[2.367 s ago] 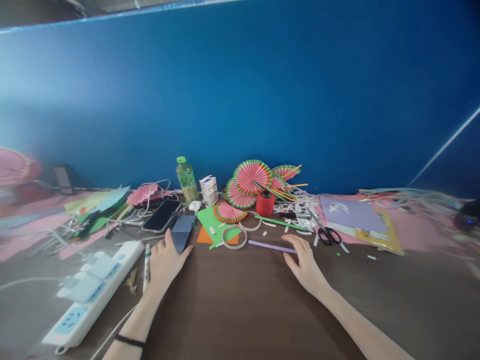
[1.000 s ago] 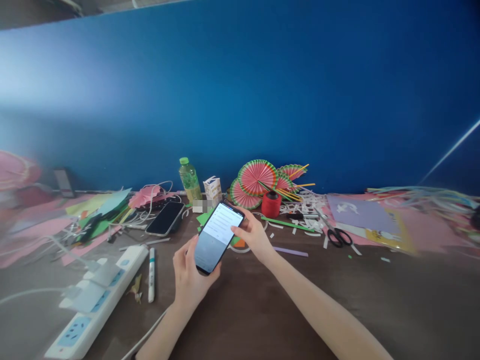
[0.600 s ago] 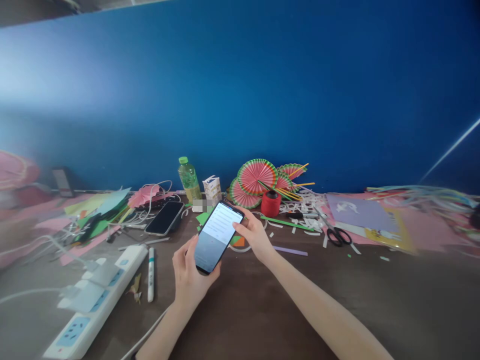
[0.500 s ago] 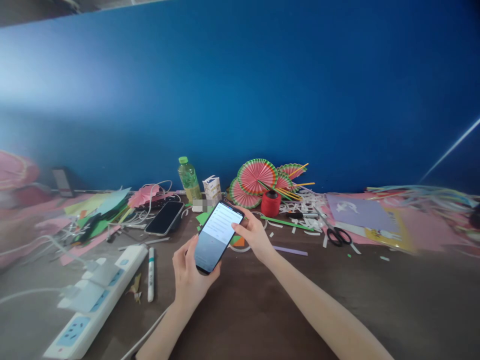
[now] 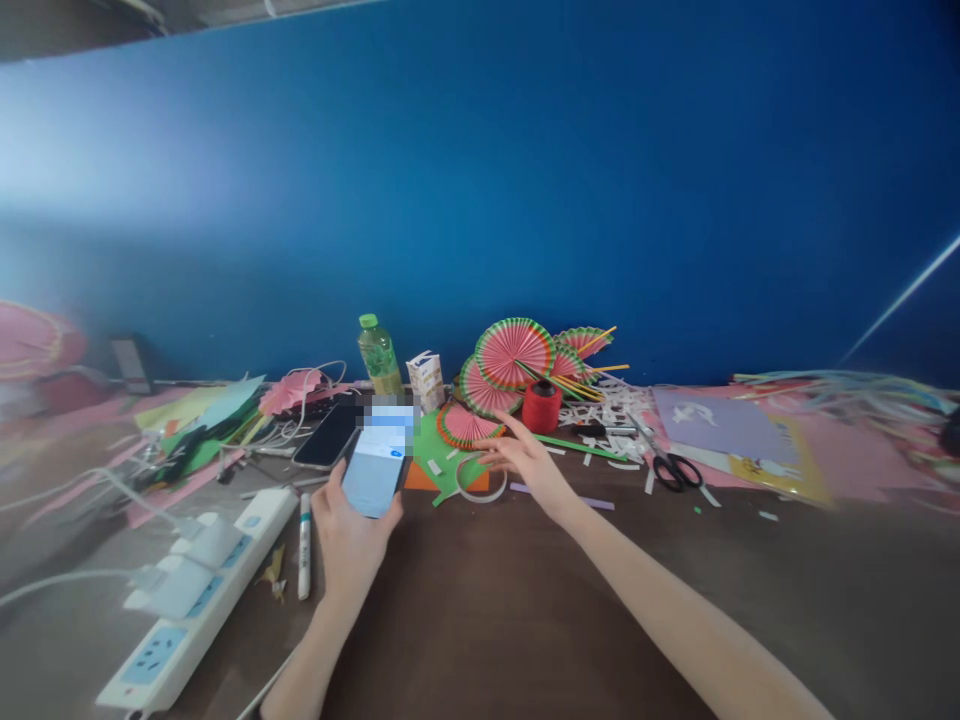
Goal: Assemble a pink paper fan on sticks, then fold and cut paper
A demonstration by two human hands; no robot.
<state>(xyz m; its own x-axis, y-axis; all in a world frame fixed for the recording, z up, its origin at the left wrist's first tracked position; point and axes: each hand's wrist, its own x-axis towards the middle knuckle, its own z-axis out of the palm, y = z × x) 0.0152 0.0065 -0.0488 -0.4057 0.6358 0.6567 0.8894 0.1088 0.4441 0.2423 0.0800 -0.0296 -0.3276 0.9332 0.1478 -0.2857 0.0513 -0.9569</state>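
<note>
Apart, hands (image 5: 349, 540) (image 5: 536, 478), phone (image 5: 371, 478) edges gripped, table (image 5: 465, 600) between

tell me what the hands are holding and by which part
The left hand holds a lit phone by its lower end; the right hand holds nothing.

- The left hand (image 5: 351, 545) holds a lit phone (image 5: 371, 482).
- The right hand (image 5: 538, 475), spread loosely, is near a pale ring (image 5: 480, 499).
- Pleated fans (image 5: 515, 353) sit behind a red spool (image 5: 541, 410).

Pale glare leftward on the blue wall (image 5: 480, 200), dim desk (image 5: 510, 630), blurry stretched sides.
</note>
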